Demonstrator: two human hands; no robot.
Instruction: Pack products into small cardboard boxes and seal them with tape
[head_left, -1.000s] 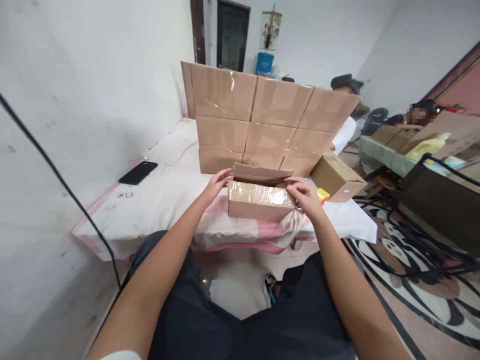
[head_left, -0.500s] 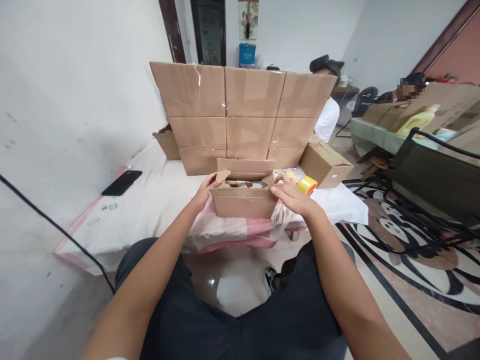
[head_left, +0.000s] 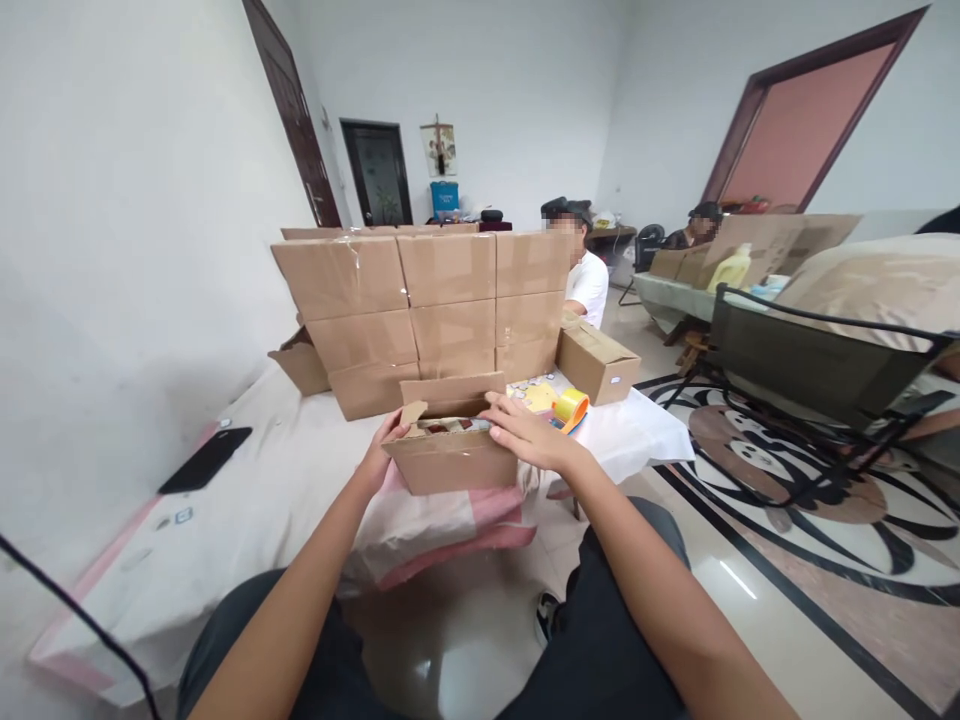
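Note:
In the head view a small cardboard box [head_left: 457, 468] stands on the cloth near the table's front edge, with its top open. Its raised far flap [head_left: 450, 389] leans away from me. Inside, some reddish-brown and pale contents [head_left: 448, 426] show only in part. My left hand [head_left: 380, 455] is closed around the box's left end, fingers by the torn side flap [head_left: 412, 412]. Across the top of the right end lies my right hand [head_left: 527, 432], its fingers stretched out and apart, touching that end. A yellow and orange tape roll [head_left: 572, 408] rests to its right.
Behind rises a stack of taped cartons [head_left: 448, 325]. Another carton [head_left: 598, 362] sits at the right, and an open one [head_left: 300, 362] at the left. A black phone [head_left: 205, 461] lies on the left. A person in a white top [head_left: 591, 285] is beyond the stack.
My right hand has shifted from the box's right front corner to over its top, fingers now reaching inward. My left hand stays on the left end. The camera view has tilted up and turned right.

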